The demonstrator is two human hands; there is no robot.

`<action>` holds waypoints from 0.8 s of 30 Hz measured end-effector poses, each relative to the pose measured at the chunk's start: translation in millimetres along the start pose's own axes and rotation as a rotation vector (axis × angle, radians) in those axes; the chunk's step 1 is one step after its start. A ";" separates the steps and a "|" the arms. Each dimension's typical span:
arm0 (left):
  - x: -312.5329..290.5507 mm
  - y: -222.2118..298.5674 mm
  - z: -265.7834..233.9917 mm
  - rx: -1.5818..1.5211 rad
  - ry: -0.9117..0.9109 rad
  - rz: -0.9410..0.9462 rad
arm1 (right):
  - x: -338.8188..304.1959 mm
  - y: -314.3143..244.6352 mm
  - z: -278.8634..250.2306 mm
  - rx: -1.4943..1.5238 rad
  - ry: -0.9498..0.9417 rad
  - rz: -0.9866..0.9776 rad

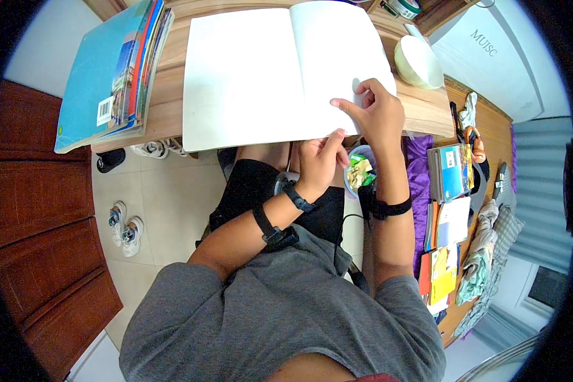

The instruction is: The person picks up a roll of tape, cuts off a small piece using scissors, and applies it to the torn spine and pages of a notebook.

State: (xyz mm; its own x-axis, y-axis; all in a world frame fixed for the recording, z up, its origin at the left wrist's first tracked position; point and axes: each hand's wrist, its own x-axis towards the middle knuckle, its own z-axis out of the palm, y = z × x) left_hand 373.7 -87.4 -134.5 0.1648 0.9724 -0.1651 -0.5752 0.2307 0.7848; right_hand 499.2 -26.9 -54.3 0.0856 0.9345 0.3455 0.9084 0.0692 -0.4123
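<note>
A large open book [242, 76] with plain white pages lies on the wooden desk, its near edge overhanging toward me. My right hand [382, 118] rests over the right page near its lower right corner, thumb and forefinger apart and the other fingers bent. Just below, my left hand [319, 164] is at the book's near edge, thumb on the page margin and fingers curled in, closed on the edge. Both wrists wear black straps.
A stack of books [102, 83] stands at the desk's left end. A pale bowl [418, 62] sits to the right of the open book. Below the desk edge is a bin [361, 172] with wrappers. More books [449, 219] and clothes [481, 254] lie on the right; shoes [132, 235] are on the tiled floor.
</note>
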 end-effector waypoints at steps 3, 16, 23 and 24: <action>0.7 -0.7 -0.7 0.001 -0.012 0.011 | 7.7 -0.2 0.7 -0.040 -0.016 0.027; 5.9 -2.5 -5.5 0.100 -0.060 -0.035 | 48.5 -5.4 1.6 -0.216 -0.153 0.247; -4.2 39.1 -34.1 0.314 -0.749 -0.415 | 43.4 6.2 -14.8 -0.047 -0.220 0.144; -13.1 64.1 -33.9 0.436 -0.859 -0.428 | 44.5 16.5 -25.7 0.115 -0.172 0.153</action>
State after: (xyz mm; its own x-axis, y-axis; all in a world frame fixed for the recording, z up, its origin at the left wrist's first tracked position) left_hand 307.5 -84.3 -102.2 0.8964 0.4223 -0.1347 -0.0246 0.3509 0.9361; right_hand 528.6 6.9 -24.0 0.1386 0.9822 0.1271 0.8368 -0.0475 -0.5454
